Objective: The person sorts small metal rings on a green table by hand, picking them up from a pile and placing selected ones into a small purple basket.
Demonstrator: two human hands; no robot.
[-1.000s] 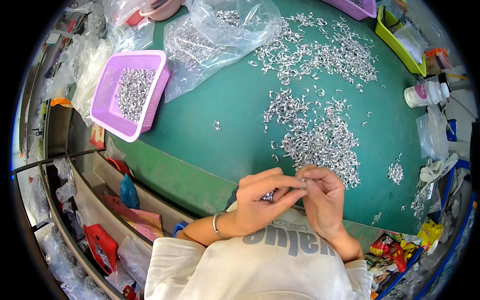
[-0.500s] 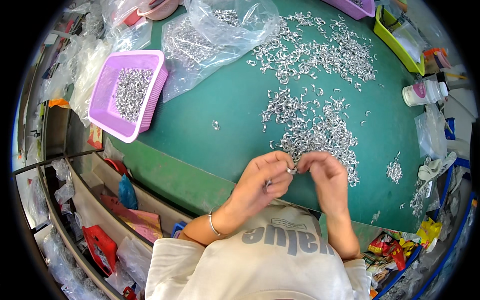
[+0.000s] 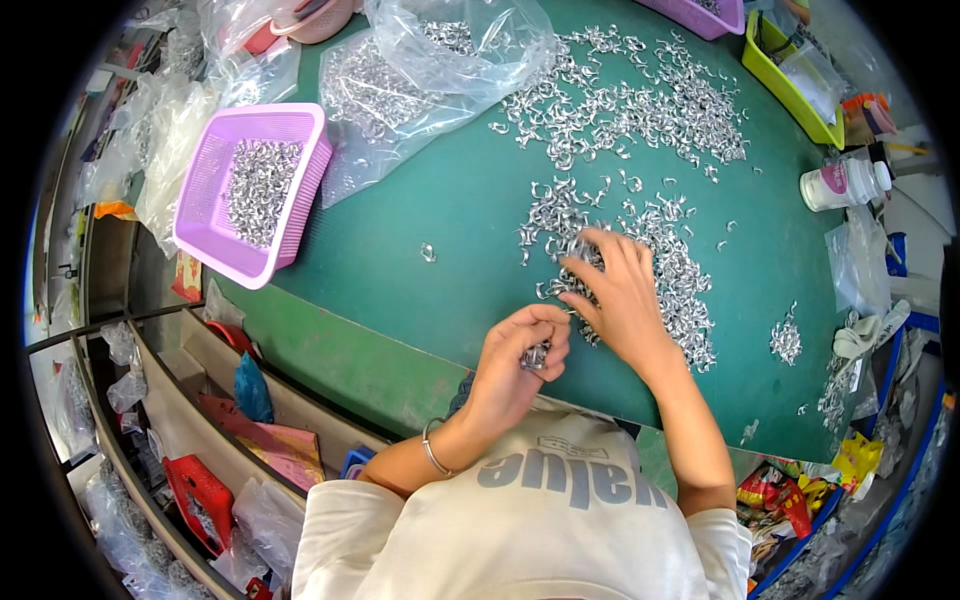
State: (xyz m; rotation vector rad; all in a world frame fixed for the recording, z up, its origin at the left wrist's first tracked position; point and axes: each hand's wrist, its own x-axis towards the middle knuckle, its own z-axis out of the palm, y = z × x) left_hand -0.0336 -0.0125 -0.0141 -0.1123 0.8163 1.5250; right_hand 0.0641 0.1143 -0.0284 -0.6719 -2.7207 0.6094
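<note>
- Head view — I judge the step as pick-up: right hand (image 3: pixel 618 300), fingers spread, touches the metal clips (image 3: pixel 660 260) on the green mat (image 3: pixel 450 220).
- Left hand (image 3: pixel 520 355) is closed on a small bundle of clips (image 3: pixel 535 356); next move calls for pinching one clip.

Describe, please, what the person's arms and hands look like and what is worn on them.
Both forearms are bare below short, light grey sleeves of a T-shirt. The left hand has a thin silver bangle around its wrist. The right hand wears no glove, and no ring or watch shows on either.
</note>
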